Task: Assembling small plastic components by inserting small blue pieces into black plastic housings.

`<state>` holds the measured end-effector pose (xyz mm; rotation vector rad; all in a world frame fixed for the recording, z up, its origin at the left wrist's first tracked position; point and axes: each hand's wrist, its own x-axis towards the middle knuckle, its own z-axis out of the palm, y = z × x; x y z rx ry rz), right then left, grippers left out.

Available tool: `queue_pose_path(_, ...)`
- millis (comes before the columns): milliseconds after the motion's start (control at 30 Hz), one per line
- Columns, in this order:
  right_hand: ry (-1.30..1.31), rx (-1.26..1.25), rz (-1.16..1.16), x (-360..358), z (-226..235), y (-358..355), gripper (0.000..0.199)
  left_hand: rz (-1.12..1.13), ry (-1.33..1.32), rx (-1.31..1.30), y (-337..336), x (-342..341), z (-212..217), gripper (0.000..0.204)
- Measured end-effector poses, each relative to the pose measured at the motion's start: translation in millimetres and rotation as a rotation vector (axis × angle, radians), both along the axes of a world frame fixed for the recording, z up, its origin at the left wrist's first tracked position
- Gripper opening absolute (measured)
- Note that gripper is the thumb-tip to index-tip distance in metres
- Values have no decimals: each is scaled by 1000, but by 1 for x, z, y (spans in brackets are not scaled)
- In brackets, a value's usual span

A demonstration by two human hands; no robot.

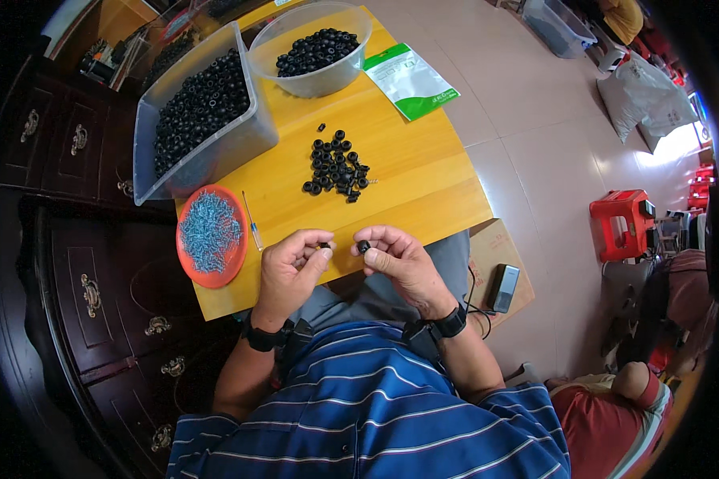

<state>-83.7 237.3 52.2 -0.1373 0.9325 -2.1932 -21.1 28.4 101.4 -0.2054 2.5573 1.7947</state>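
Dark wooden cabinet (124,267) with ornate metal handles (90,295), left side of the frame. Red plastic stool (613,211), right; pale sack (644,100), upper right. Cardboard box (490,246) beneath a grey-and-black device (504,288), right of centre.

Left hand (291,267) pinches a small dark piece (324,246); right hand (406,271) grips a round black part (363,247), the two apart. Beyond both, on the yellow tabletop (415,180), lies a loose pile of black parts (339,164). Left side: red plate (213,280) bearing bluish screws (210,231). Far side: rectangular bin (230,148) and round tub (307,85), each containing black parts; green-and-white packet (407,78) beside tub.
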Motion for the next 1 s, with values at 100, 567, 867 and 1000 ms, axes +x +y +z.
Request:
queue_pose_path(100,-2,-60,16,1,-7,-2,28,57,12,174,3,2,3,23)
queue_pose_path(567,-95,-149,60,5,-4,-14,28,74,241,-60,17,2,16,16)
queue_pose_path(867,-105,-159,66,7,-2,-17,27,-3,365,-192,14,-2,22,19)
queue_pose_path(1000,-107,-170,58,7,-6,-16,26,-31,361,-192,15,-1,25,18)
